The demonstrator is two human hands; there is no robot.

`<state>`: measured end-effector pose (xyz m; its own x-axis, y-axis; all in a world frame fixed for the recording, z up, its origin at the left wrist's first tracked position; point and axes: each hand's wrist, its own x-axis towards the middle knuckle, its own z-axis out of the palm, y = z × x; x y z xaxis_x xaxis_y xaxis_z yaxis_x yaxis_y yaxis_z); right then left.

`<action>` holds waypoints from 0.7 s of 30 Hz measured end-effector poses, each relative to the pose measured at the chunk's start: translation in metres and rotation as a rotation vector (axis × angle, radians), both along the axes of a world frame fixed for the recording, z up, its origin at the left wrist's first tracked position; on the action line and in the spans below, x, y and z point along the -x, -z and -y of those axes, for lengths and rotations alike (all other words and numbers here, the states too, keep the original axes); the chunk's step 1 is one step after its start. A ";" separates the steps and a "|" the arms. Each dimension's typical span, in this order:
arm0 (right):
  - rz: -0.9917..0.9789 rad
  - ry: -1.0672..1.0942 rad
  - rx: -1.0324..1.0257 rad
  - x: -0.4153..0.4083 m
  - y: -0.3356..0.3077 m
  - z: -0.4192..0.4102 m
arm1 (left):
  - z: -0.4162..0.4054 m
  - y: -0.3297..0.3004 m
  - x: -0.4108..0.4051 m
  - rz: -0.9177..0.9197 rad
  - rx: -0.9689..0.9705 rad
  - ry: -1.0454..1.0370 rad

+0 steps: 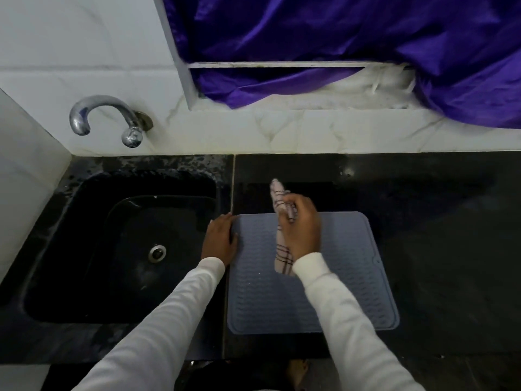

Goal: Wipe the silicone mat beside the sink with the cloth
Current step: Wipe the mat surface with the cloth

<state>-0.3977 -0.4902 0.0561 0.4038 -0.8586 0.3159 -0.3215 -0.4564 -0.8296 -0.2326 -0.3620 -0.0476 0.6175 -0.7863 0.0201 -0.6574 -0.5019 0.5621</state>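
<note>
the grey silicone mat [313, 277] lies flat on the dark counter [437, 249] in the lower middle of the frame, just to the right of the black sink [84, 263], with the chrome tap [104, 117] on the wall in the upper left and a purple cloth drape [338, 38] filling the upper right. the right hand [300, 224] is closed around the checked cloth [283, 261], which is bunched into a long twist; one end sticks up past the knuckles toward the top of the mat and the other trails down onto the ribbed surface near the mat's middle. the left hand [220, 239] rests flat with fingers spread on the mat's left edge, gripping nothing, seemingly pinning it in place. the likely trouble from here is that the cloth, twisted this narrow, touches only a thin strip, so a pass may leave most of the ridges unwiped. if the left hand lifts, the light mat could slide or curl with the stroke, perhaps toward the sink rim it sits beside. the trailing tail might also drag loosely rather than press, and the far right corners look like a stretch. no brand, label or writing can be read anywhere; the only mark on the mat is a small moulded notch near its right edge, too small to tell.
</note>
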 end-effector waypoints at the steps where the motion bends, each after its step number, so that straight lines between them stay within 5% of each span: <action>1: -0.051 -0.018 0.026 -0.013 0.012 -0.008 | 0.002 0.003 0.001 0.035 -0.013 0.028; 9: -0.865 -0.288 0.201 -0.066 0.143 -0.042 | 0.011 0.020 -0.001 0.199 -0.066 0.184; 21: -0.921 -0.134 0.345 -0.065 0.095 -0.048 | 0.008 0.023 0.007 0.360 -0.314 0.222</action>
<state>-0.3327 -0.4423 -0.0384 0.7043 -0.7078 0.0534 -0.7019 -0.7057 -0.0966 -0.2392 -0.3704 -0.0704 0.4332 -0.8995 -0.0575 -0.8907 -0.4370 0.1255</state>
